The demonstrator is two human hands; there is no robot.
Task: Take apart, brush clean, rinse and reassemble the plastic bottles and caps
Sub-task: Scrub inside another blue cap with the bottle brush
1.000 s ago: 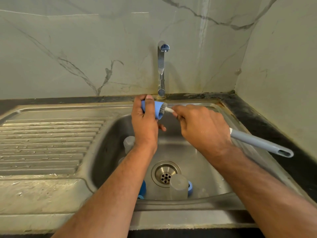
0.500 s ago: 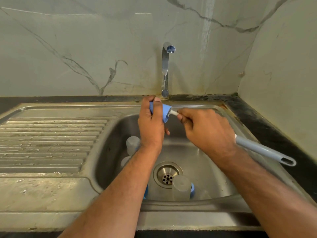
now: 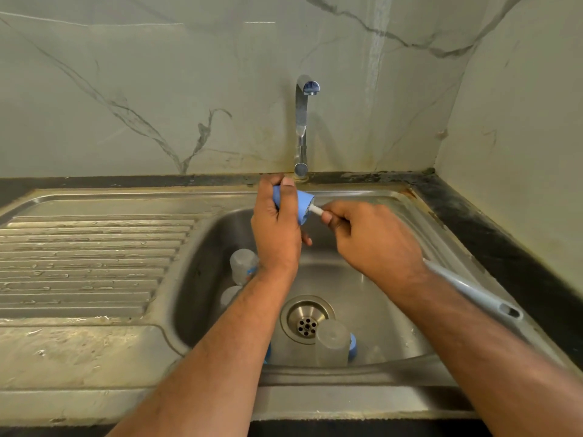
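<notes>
We grip blue cap (image 3: 303, 207) w/ left hand (image 3: 275, 230), mouth sideways so right hand's (image 3: 372, 239) clenched brush (image 3: 473, 293) enters.

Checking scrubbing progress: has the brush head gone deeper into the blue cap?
Yes. Bristles showing earlier now sit inside the blue cap, held before the tap.

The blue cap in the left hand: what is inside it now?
The white neck of the brush enters the open end of the blue cap, which the left hand grips. The right hand holds the brush. Its bristles are hidden inside the cap.
</notes>
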